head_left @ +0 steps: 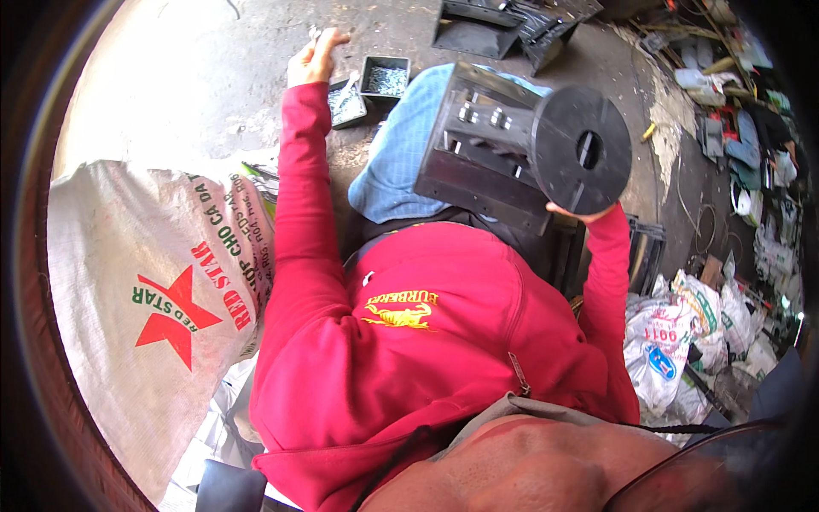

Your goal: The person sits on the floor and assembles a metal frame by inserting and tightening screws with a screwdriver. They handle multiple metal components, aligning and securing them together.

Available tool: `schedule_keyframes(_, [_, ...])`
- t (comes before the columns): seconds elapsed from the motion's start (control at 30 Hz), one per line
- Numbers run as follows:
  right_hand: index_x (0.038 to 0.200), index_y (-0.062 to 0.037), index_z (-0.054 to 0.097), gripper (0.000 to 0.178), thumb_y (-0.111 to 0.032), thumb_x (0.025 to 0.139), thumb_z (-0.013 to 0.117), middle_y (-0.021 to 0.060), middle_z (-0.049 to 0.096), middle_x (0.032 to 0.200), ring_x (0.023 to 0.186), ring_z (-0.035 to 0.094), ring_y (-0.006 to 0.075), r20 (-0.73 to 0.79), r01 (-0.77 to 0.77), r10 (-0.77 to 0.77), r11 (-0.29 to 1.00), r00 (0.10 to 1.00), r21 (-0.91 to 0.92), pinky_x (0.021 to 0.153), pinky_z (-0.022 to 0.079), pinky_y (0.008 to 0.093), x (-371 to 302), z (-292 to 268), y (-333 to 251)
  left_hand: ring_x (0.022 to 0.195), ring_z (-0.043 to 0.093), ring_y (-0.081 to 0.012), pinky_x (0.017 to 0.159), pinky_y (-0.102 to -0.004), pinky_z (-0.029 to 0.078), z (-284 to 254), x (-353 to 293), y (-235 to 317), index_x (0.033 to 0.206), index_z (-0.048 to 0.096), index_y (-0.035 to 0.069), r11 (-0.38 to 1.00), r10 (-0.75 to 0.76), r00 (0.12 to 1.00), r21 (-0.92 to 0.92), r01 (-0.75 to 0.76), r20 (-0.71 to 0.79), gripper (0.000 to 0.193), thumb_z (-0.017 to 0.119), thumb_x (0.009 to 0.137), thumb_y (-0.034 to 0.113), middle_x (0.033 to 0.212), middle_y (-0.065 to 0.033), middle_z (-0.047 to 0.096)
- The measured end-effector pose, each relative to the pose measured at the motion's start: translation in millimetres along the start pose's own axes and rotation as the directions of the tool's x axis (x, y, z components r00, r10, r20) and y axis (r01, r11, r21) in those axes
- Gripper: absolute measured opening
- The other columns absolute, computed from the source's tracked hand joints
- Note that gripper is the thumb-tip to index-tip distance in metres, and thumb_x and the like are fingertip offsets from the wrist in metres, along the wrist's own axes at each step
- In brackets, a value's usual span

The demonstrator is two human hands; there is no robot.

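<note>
A black box-shaped part with a round slotted disc on its right end rests across my lap on a light blue cloth. Silvery bolts or pins stand out on its upper face. My right hand grips it at the lower edge of the disc, most of the fingers hidden beneath. Out to the left, my left hand is raised with its fingers drawn together; a small shiny bit shows at the tips, too small to name. Below that hand sit two black trays of small metal fasteners, one tray beside the other.
More black parts lie on the concrete floor ahead. A large white woven sack bulges close on my left. Plastic bags are heaped at right, and mixed clutter runs along the far right side.
</note>
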State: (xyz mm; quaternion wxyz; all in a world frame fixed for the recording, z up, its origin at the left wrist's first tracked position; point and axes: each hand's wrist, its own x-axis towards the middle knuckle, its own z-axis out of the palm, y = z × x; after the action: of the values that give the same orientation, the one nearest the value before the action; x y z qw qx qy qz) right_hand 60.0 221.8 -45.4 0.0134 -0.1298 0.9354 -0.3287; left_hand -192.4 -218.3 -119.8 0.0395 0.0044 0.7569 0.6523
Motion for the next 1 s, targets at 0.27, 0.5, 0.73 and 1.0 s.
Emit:
schedule_keyframes(0.27, [0.137, -0.0084, 0.046, 0.075, -0.032, 0.073, 0.078, 0.0134, 0.051, 0.136, 0.124, 0.054, 0.0305, -0.046, -0.122, 0.126, 0.988, 0.991, 0.097, 0.099, 0.047, 0.0409, -9, -6, 1, 0.072, 0.070, -0.0189, 0.067, -0.0341, 0.054, -44, 27, -262, 0.111, 0.071, 0.010, 0.823, -0.362, 0.906, 0.382, 0.421, -0.219, 0.034, 0.062, 0.092, 0.036, 0.087, -0.0114, 0.074])
schedule_keyframes(0.5, [0.143, -0.0096, 0.038, 0.072, -0.031, 0.082, 0.070, 0.0128, 0.045, 0.143, 0.126, 0.051, 0.0300, -0.236, -0.389, 0.499, 0.834, 0.834, 0.390, 0.099, 0.047, 0.0407, -39, -7, 10, 0.103, 0.067, -0.0328, 0.090, -0.0431, 0.052, 54, 62, -243, 0.117, 0.071, 0.023, 0.523, -0.369, 0.925, 0.843, 0.127, 0.089, 0.040, 0.057, 0.090, 0.049, 0.108, -0.0145, 0.071])
schedule_keyframes(0.73, [0.149, -0.0109, 0.030, 0.068, -0.030, 0.091, 0.061, 0.0122, 0.039, 0.149, 0.129, 0.049, 0.0294, -0.301, -0.257, 0.803, 0.480, 0.515, 0.839, 0.100, 0.048, 0.0404, -68, -11, 26, 0.121, 0.060, -0.0276, 0.097, -0.0425, 0.051, 117, 115, -281, 0.126, 0.065, 0.019, 0.289, -0.552, 0.790, 0.950, -0.119, 0.267, 0.035, 0.054, 0.093, 0.026, 0.134, -0.0072, 0.061])
schedule_keyframes(1.0, [0.156, -0.0090, 0.016, 0.065, -0.024, 0.101, 0.049, 0.0154, 0.028, 0.156, 0.137, 0.040, 0.0303, -0.243, -0.317, 0.717, 0.551, 0.653, 0.772, 0.100, 0.049, 0.0405, -120, -38, 26, 0.117, 0.062, -0.0331, 0.093, -0.0486, 0.051, 159, 111, -311, 0.140, 0.046, 0.023, 0.319, -0.572, 0.806, 0.947, 0.049, 0.151, 0.041, 0.031, 0.103, 0.029, 0.137, -0.0145, 0.054])
